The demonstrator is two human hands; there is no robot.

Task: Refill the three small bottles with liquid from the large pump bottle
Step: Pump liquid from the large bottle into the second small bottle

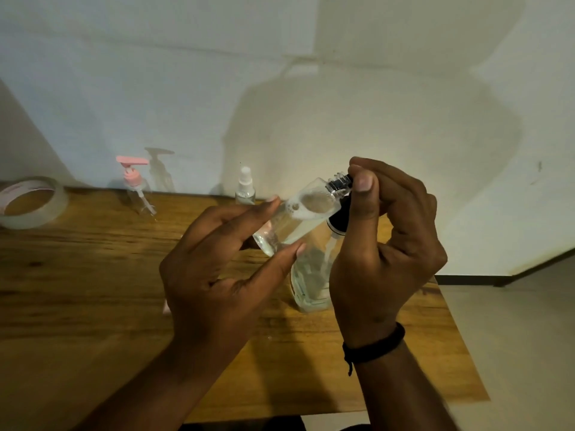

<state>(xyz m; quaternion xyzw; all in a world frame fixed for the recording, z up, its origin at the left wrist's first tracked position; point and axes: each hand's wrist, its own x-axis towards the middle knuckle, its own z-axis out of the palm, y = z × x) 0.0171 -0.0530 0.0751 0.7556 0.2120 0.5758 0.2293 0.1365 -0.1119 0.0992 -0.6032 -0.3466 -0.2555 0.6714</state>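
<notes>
Small bottle (301,217) tilted between left hand (217,275), right hand (385,244).

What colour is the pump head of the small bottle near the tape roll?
Pink; the pump head shows clearly in the head view.

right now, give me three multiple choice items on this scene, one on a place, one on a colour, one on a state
1. Where is the tape roll?
A. far left of the table
B. under the right hand
C. on the floor

2. What colour is the pump on the small pump bottle by the wall?
A. black
B. pink
C. green

3. How is the small bottle between the hands?
A. upright on the table
B. tilted in the air
C. lying flat on the table

Answers: 1 A, it lies at the left edge of the table. 2 B, the pump head is pink. 3 B, the left hand holds its base while the right hand pinches its neck.
</notes>
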